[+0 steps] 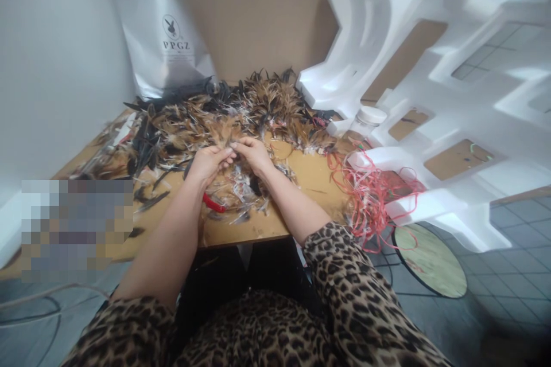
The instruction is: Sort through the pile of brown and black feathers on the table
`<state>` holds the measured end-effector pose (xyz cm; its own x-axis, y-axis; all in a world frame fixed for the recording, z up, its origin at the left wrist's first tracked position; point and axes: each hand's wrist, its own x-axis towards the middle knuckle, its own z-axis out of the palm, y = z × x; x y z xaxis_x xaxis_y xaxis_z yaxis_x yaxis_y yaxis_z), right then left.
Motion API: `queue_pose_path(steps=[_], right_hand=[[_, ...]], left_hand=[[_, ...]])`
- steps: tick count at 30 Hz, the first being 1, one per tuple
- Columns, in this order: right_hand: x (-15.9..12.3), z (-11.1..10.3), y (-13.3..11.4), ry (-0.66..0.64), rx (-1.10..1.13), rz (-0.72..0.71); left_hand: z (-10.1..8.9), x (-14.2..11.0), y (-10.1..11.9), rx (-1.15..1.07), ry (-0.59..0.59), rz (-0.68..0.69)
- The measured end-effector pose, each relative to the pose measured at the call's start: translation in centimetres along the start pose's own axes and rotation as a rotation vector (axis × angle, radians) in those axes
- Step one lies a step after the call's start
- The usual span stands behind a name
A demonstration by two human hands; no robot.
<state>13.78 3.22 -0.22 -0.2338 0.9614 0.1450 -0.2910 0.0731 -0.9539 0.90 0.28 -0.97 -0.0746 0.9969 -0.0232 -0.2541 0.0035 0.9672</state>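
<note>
My left hand (210, 164) and my right hand (255, 155) meet over the near part of the wooden table, fingertips pinched together. Between them stands a small bunch of brown feathers (224, 128), its tips fanned away from me and its lower ends hidden by my fingers. Both hands are closed on it. Under my wrists lie loose feathers with pale, fluffy ends (241, 186). A curved red thing (213, 203) rests beside my left wrist; its kind I cannot make out.
A heap of brown and black feathers (181, 120) covers the back of the table (318, 180). Behind it stands a silver-white bag (159, 40). To the right are tangled red strings (370, 200), a white-lidded jar (370, 116) and large white foam pieces (361, 28). A round stool (430, 261) sits below.
</note>
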Motion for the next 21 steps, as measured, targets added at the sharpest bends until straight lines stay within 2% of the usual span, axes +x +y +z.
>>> queue_pose_path(steps=[5, 9, 13, 15, 18, 21], right_hand=[[0.0, 0.0, 0.5, -0.038, 0.076, 0.084], [0.4, -0.6, 0.3, -0.060, 0.027, 0.139], [1.3, -2.4, -0.2, -0.016, -0.220, 0.079], [1.7, -3.4, -0.3, -0.040, -0.374, 0.062], [2.0, -4.3, -0.3, -0.104, -0.564, 0.047], [1.6, -4.4, -0.7, -0.226, -0.766, 0.083]], left_hand=[[0.1, -0.1, 0.1, 0.068, 0.005, 0.039], [0.0, 0.0, 0.4, 0.029, 0.047, 0.029], [-0.7, 0.4, 0.5, -0.110, 0.151, 0.068], [-1.0, 0.7, 0.5, -0.171, 0.187, 0.089], [-1.2, 0.8, 0.4, -0.203, 0.198, 0.085], [-1.2, 0.9, 0.4, -0.206, 0.203, 0.074]])
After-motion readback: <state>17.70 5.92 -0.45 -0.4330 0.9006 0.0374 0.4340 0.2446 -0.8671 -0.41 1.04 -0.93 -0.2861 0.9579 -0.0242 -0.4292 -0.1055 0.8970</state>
